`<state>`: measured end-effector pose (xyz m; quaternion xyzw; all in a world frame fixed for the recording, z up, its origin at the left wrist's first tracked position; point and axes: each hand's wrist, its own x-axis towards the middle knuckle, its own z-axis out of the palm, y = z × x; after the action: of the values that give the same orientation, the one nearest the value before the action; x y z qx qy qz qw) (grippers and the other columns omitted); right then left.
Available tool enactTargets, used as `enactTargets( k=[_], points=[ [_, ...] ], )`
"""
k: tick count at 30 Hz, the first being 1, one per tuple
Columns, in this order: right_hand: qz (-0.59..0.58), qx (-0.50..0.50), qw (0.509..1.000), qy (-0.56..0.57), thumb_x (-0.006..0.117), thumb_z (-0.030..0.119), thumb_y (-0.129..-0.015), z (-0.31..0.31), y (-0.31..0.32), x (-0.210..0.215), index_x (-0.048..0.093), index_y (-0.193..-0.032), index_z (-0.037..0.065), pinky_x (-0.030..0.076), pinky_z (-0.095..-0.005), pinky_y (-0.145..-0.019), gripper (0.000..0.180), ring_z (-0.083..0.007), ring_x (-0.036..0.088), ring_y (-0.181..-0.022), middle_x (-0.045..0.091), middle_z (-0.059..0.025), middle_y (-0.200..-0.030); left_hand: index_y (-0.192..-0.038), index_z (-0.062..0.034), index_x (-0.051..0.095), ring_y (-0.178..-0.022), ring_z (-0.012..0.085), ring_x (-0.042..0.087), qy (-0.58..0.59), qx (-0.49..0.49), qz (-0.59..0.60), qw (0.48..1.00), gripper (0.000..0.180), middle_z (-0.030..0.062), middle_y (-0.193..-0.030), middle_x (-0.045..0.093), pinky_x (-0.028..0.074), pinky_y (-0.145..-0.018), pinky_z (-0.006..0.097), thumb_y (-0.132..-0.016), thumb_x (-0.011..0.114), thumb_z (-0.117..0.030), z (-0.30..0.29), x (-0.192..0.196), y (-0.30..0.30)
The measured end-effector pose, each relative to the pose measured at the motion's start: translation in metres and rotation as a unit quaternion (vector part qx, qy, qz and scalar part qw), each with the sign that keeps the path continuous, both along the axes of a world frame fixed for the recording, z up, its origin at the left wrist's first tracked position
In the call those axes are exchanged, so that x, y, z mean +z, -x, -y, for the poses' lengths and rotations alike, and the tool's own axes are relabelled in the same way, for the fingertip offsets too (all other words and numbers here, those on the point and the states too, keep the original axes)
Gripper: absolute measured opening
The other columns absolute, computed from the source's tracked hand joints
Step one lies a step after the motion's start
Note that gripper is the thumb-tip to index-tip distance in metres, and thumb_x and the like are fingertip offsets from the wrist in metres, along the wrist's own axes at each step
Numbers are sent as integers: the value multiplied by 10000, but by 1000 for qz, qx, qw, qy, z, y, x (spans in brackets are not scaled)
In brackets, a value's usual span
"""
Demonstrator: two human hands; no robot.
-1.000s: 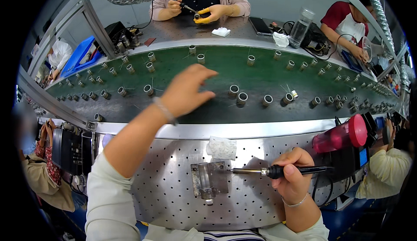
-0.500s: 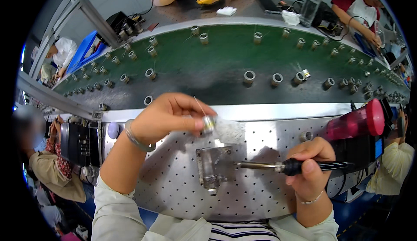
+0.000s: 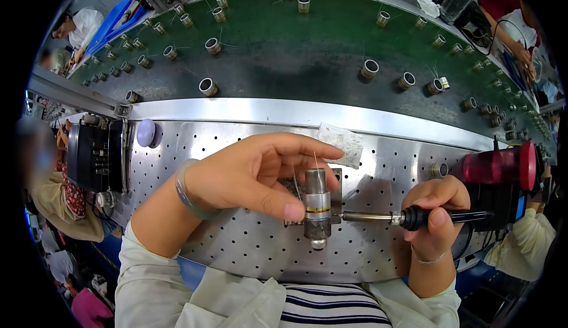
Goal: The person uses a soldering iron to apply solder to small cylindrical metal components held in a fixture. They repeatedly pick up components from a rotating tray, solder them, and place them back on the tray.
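Coming back from over the green belt (image 3: 284, 73) with a gold-banded metal cylinder (image 3: 318, 202), the left hand (image 3: 245, 177) is now hovering around that piece from its nine-to-ten o'clock side. The cylinder is no longer hanging in the air by the pale pad (image 3: 343, 143), which is lying toward one o'clock; it is now lying over the fixture (image 3: 337, 183) on the perforated bench (image 3: 160, 162), its length running from twelve to six o'clock. Overlap is hiding how it is seating there.

The left index finger is stretching toward three o'clock, well away from the thumb, which is resting against or just beside the cylinder at nine o'clock. The other fingers are passing behind it, so I cannot tell whether they are gripping.

The right hand (image 3: 441, 201) is pinching the dark handle of a soldering iron (image 3: 370, 217) as before. The iron is pointing to nine o'clock, its tip ending just beside the cylinder at three o'clock; contact is too small to tell. This change is bringing cylinder, fixture and tip together at one spot.

Between two and three o'clock, a pink bottle (image 3: 497, 168) is lying on its side.
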<state>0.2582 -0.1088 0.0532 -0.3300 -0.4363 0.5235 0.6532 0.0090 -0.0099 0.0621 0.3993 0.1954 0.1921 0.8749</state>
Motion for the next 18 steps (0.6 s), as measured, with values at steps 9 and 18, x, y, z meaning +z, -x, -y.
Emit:
enactTargets(
  k=[9,18],
  points=[
    [20,11,1000,-9,719,138,-764,-14,19,-33,539,-829,-33,474,-245,-433,256,-159,568,-463,582,-122,-628,-1003,-16,618,-1022,150,556,-113,56,1,992,283,104,-1070,583,527,-759,236,-739,684,61,-8,-40,13],
    [28,19,999,-29,718,129,-762,-22,21,-50,534,-838,-36,465,-256,-426,259,-166,563,-454,575,-110,-622,-769,-38,681,-981,232,567,-104,64,-32,992,190,196,-1030,592,429,-877,313,-642,726,97,-13,-52,14]
  ],
)
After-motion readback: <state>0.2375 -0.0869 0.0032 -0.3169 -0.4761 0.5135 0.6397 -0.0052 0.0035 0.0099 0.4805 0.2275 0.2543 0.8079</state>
